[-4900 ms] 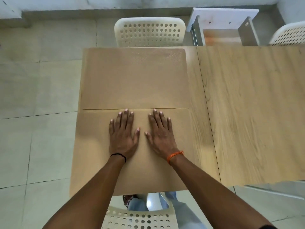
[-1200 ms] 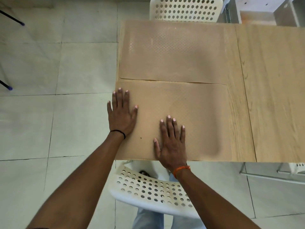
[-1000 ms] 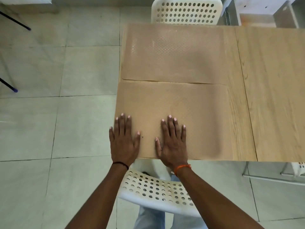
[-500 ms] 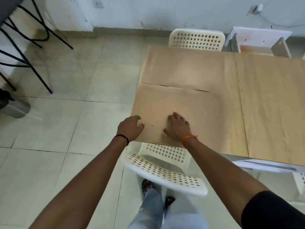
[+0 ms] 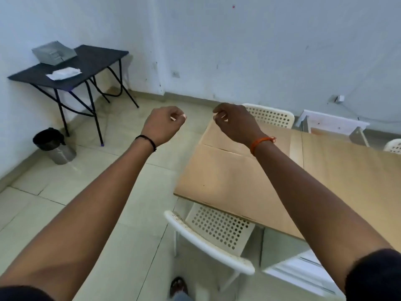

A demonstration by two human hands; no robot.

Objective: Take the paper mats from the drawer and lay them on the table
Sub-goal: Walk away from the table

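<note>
Paper mats: two lie flat on the counter [image 5: 338,170], right of centre in the frame.
Left grip [image 5: 162,124]: raised at mid-frame over the floor, fingers curled loosely inward, holding nothing.
Right grip [image 5: 234,124]: raised beside it, above the far mat, fingers curled, holding nothing.
Near mat [image 5: 223,181]: brown, smooth, reaching the counter's near left edge.
Far mat [image 5: 277,137]: same brown, edge to edge with the near one.
Chair [image 5: 217,231]: white, perforated, tucked under the counter's near edge.
</note>
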